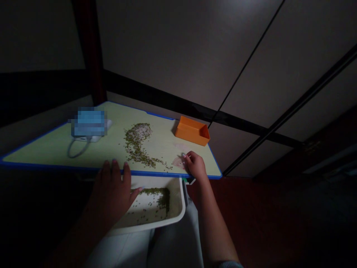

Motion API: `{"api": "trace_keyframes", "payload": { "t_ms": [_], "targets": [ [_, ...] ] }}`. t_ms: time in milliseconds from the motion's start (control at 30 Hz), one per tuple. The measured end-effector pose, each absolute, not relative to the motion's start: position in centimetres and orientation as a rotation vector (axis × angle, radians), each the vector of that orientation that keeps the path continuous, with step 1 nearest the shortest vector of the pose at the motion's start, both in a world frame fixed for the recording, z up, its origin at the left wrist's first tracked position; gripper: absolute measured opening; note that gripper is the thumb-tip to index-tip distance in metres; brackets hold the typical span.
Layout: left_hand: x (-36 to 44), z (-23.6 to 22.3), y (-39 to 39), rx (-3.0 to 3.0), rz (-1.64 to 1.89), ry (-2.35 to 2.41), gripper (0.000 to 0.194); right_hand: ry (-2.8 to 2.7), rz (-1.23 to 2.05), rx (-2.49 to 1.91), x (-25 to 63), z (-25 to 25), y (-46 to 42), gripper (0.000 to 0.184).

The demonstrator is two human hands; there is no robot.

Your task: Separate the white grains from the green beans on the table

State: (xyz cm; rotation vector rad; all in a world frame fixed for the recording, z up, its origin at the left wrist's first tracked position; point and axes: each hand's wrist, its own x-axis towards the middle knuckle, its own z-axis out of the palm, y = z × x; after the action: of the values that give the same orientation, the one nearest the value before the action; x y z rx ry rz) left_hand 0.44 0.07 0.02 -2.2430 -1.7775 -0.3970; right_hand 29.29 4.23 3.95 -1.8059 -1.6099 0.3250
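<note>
Small green grains that look like mung beans (136,149) lie in a curved heap on a pale yellow tabletop (164,139) with a blue edge. Paler bits are mixed into the heap's far end. My left hand (113,191) has its fingers apart, their tips at the table's near edge and the thumb over a white plastic tub (182,208). More green grains are gathered in the tub's far right corner. Over the table's right side, my right hand (196,165) has its fingertips pinched beside a faint reddish print; what they hold, if anything, I cannot make out.
An orange open box (191,132) stands at the table's far right. On the left sits a blurred blue-and-white device (90,124) with a looped cord (75,152). The tub rests on my lap, under the table's edge. Pale panels (181,56) rise behind the table.
</note>
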Motion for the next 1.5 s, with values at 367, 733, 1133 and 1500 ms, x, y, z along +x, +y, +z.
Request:
{"api": "trace_keyframes", "payload": {
  "t_ms": [367,733,1133,1500],
  "targets": [
    [0.4,-0.1,0.1,-2.285,-0.567,-1.805,0.080,-1.629,0.267,-1.851,28.6,4.1,4.2,0.022],
    [0.2,-0.2,0.1,-2.257,-0.470,-1.793,0.081,-1.572,0.624,-1.531,29.9,3.7,3.9,0.035],
    [0.2,-0.4,0.0,-2.282,-0.524,-1.764,0.078,-1.425,0.677,-1.464,29.9,3.5,3.9,0.042],
    [0.2,0.0,0.0,-2.285,-0.450,-1.779,0.080,-1.571,0.629,-1.530,29.8,3.3,3.9,0.034]
  ]
}}
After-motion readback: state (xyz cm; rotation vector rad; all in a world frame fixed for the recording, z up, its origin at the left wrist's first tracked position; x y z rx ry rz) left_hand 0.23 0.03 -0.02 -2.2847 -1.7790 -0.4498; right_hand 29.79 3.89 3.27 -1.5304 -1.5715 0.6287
